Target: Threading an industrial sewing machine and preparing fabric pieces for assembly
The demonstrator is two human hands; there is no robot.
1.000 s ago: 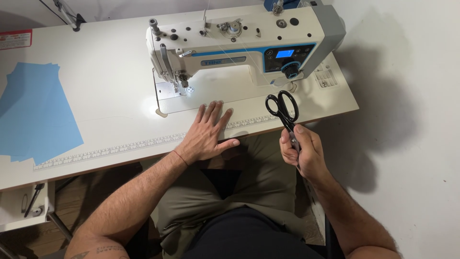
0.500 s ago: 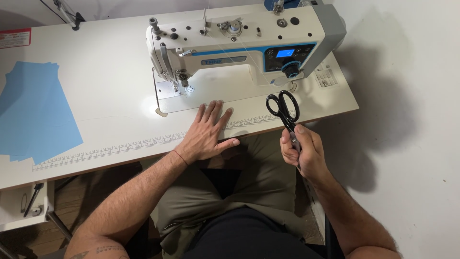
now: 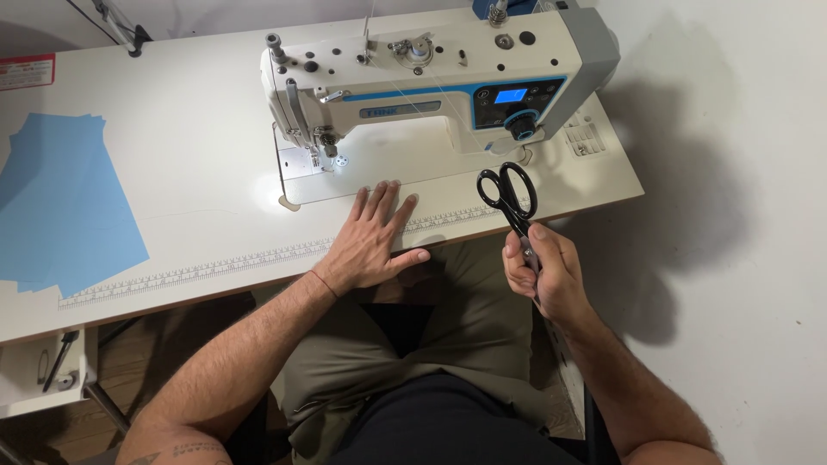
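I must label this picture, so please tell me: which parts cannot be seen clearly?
- Scissors blades: head view, hidden inside the right hand.
- Needle area of the sewing machine: too small.
- Blue fabric: cut off by the left edge.
- Table edge under the left hand: covered.

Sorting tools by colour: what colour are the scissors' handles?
Black; the scissors in the right hand show best in the head view.

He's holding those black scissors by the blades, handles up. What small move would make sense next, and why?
Probably turning the scissors around, or laying them on the white table. The right hand grips the blade end, so the loops point away and nothing can be cut. The left hand lies flat and free beside it.
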